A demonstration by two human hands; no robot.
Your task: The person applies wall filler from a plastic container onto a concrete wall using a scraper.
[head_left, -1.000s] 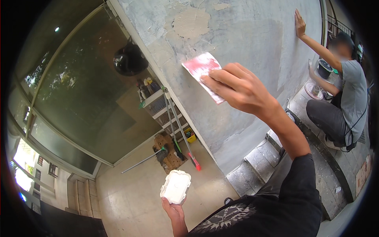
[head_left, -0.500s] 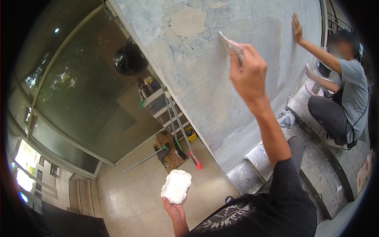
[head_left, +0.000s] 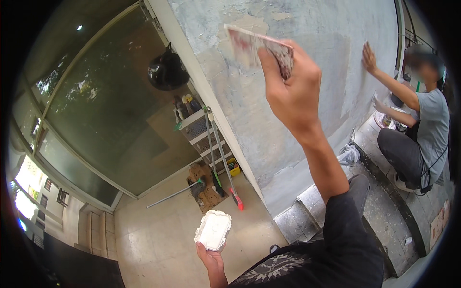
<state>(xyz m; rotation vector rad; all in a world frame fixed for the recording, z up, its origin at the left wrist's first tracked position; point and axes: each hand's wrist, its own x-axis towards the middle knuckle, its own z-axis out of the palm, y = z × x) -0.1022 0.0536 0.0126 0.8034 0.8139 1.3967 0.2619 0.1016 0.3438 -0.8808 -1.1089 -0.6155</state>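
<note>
My right hand [head_left: 297,96] is raised in front of the grey, patchy wall [head_left: 273,129], its fingers closed on a flat, putty-smeared scraper [head_left: 247,45]. The scraper's pale, reddish-stained face shows, with its far edge overlapping a beige putty patch [head_left: 254,22]. Whether it touches the wall, I cannot tell. Low down, my left hand [head_left: 210,258] grips the near end of a small white tray-like container [head_left: 213,230] with a bumpy rim. White material seems to coat its inside.
At right a co-worker [head_left: 427,120] crouches on the steps, both hands at the wall. Worn steps [head_left: 384,225] run below it. Left of the wall corner stand a drawer rack [head_left: 199,127], a broom [head_left: 197,187], a red-ended pole [head_left: 235,197] and a glass panel [head_left: 105,110].
My right hand has moved left and nearer to me, turning the scraper from nearly edge-on to showing its broad face. My left hand still holds the white container. The view has shifted slightly.
</note>
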